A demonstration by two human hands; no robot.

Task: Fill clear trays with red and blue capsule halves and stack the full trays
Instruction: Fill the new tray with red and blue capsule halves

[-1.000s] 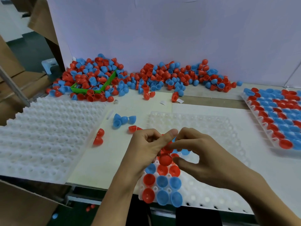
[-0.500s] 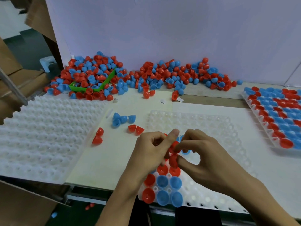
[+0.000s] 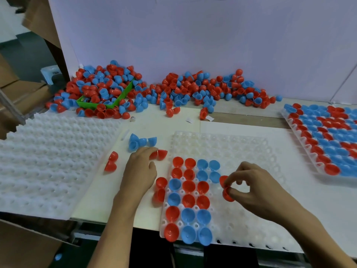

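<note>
A clear tray [image 3: 231,147] lies in front of me; its left columns hold red and blue capsule halves [image 3: 188,198]. Over the tray's middle, my right hand [image 3: 257,190] pinches a couple of red halves [image 3: 227,196] between thumb and fingers. My left hand [image 3: 141,171] reaches left of the tray, its fingertips over one of two loose red halves [image 3: 161,154], the thumb still apart from it. Two more red halves [image 3: 160,188] sit at the tray's left edge. A filled tray [image 3: 328,136] lies at the right.
A big pile of red and blue halves [image 3: 173,89] runs along the back wall, around a green bin [image 3: 108,105]. A stack of white empty trays [image 3: 48,161] fills the left. Loose blue halves [image 3: 142,142] and red halves [image 3: 112,163] lie between the trays.
My hands have parted. The left hand moved left and up to the loose red halves beside the tray. The right hand moved right over the tray, still holding red halves.
</note>
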